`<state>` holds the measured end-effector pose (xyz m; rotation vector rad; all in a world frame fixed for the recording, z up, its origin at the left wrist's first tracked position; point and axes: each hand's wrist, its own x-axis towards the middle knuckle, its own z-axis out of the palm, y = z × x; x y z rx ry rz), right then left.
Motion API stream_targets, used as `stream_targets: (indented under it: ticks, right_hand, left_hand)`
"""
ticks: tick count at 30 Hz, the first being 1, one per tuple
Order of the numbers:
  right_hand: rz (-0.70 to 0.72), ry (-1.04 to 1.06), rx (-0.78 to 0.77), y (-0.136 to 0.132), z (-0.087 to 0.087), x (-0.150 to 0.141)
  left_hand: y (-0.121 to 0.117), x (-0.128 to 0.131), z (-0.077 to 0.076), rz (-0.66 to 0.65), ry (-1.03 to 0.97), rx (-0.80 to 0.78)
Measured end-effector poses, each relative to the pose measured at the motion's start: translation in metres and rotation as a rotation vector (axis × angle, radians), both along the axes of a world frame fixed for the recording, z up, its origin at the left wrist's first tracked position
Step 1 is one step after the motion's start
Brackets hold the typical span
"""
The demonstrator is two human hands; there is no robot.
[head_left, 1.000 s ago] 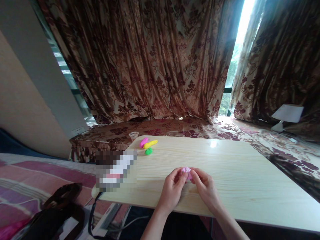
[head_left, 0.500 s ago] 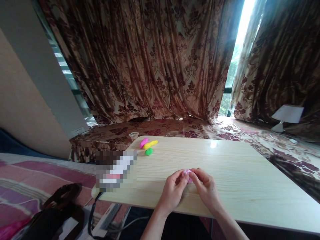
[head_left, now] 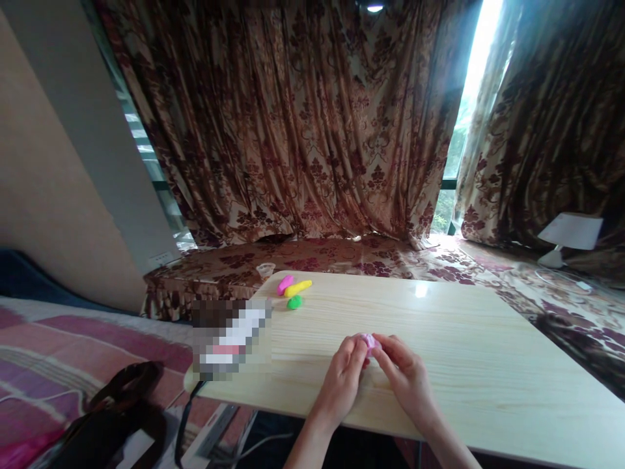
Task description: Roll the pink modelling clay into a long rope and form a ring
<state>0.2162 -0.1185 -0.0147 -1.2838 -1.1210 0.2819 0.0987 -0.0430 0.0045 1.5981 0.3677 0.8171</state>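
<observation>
Left hand (head_left: 344, 371) and right hand (head_left: 407, 374) jointly pinch pink claylike lump (head_left: 370, 341) over wood-grain tabletop (head_left: 469, 365), presumably for two-sided control. Farther off, I see green claylike lump (head_left: 294, 302), yellow roll (head_left: 298, 288), magenta roll (head_left: 286, 284) grouped far left, likely out of hands' way.

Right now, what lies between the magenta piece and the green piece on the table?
The thicker left end of the yellow stick lies between the magenta piece and the green piece, as the head view shows.
</observation>
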Motion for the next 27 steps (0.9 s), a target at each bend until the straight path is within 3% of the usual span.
stream_targets:
  ticks: [7, 13, 19, 27]
  right_hand:
    - [-0.024, 0.034, -0.011, -0.002, 0.001, 0.001]
    - [-0.011, 0.085, -0.016, -0.001, 0.002, 0.0]
    - [-0.003, 0.055, 0.007, -0.001, 0.004, -0.001]
    - [0.031, 0.056, -0.003, -0.001, 0.009, -0.003]
  left_hand:
    - [0.001, 0.003, -0.011, 0.044, -0.059, -0.119]
    - [0.001, -0.001, -0.004, 0.038, -0.064, -0.159]
    - [0.0, 0.001, 0.0, 0.018, -0.03, -0.046]
    - [0.0, 0.0, -0.001, -0.004, -0.014, -0.033]
